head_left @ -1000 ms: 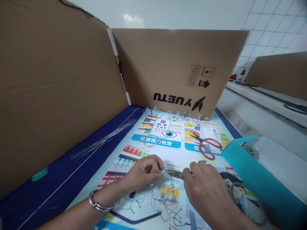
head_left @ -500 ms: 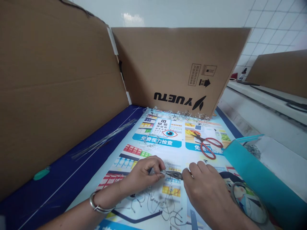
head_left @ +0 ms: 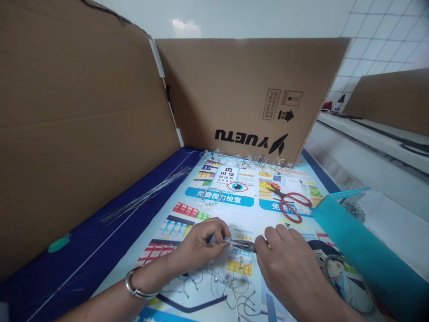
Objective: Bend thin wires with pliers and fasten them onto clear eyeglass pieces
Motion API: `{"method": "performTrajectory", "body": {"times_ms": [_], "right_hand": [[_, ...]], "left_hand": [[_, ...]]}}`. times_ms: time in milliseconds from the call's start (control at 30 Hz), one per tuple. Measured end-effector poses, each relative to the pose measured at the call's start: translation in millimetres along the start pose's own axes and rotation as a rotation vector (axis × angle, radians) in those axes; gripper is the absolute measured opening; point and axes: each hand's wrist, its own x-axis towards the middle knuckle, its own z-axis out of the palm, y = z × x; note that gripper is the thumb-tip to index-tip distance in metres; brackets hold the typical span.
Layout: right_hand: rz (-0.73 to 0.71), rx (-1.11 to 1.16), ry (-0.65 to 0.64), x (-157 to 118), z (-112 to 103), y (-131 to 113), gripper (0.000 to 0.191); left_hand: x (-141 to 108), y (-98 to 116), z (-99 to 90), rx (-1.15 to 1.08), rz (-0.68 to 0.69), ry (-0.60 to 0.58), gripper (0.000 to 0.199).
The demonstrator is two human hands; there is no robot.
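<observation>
My left hand, with a silver bangle at the wrist, pinches the end of a wire piece with clear beads. My right hand is wrapped round a pair of pliers; its handles are hidden in the palm. The plier jaws point left and reach close to the left fingertips, at the beaded wire. Whether the jaws are fully closed is too small to tell. Below the hands, thin wire strands with beads hang or lie in loops over the printed sheet.
Red-handled scissors lie beyond my right hand. A teal box stands at the right, beside a round transparent object. Straight wires lie at the left. Beaded wire pieces line the cardboard wall.
The pliers have shifted very slightly and the hanging wire loops below have swung a little. Both hands keep nearly the same place and grip.
</observation>
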Motion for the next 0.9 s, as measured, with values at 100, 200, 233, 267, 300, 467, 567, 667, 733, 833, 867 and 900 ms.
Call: {"method": "performTrajectory", "body": {"times_ms": [100,200,233,267,300,467,567,667,733,833,867,900], "right_hand": [[-0.004,-0.005,-0.004,-0.7,1.1,-1.5,0.006],[-0.005,-0.025,0.002,-1.3,1.1,-2.7,0.006],[-0.005,-0.033,0.004,-1.3,0.9,-2.8,0.007],[-0.006,-0.039,0.008,-1.2,0.6,-2.8,0.009],[-0.007,-0.043,0.01,-1.0,0.4,-2.7,0.01],[-0.01,-0.055,0.038,-0.9,0.8,-1.9,0.009],[-0.016,-0.055,0.033,-0.9,2.0,-1.2,0.009],[-0.02,-0.055,0.022,-0.7,2.7,-0.7,0.01],[-0.029,-0.055,0.016,-0.9,2.5,-0.7,0.011],[-0.039,-0.057,0.011,-1.2,1.2,-0.9,0.012],[-0.042,-0.057,0.011,-1.3,0.8,-0.9,0.013],[-0.045,-0.054,0.01,-1.3,0.4,-0.7,0.013]], "left_hand": [[0.0,0.6,-0.1,-0.008,-0.006,-0.006,0.017],[-0.1,0.6,0.0,-0.013,-0.012,-0.002,0.017],[-0.1,0.3,0.1,-0.015,-0.014,-0.001,0.018],[-0.2,0.0,0.2,-0.016,-0.016,0.0,0.018],[-0.4,-0.3,0.4,-0.018,-0.018,0.002,0.019],[-0.7,-0.7,0.9,-0.031,-0.024,-0.002,0.02],[-0.2,0.3,0.8,-0.031,-0.024,-0.013,0.02],[0.1,0.7,0.1,-0.04,-0.024,-0.022,0.02],[0.0,0.6,-0.7,-0.053,-0.033,-0.024,0.02],[-0.6,-0.1,-1.8,-0.073,-0.057,-0.033,0.019],[-0.7,-0.4,-2.1,-0.079,-0.063,-0.038,0.019],[-0.8,-0.8,-2.4,-0.085,-0.068,-0.042,0.019]]}}
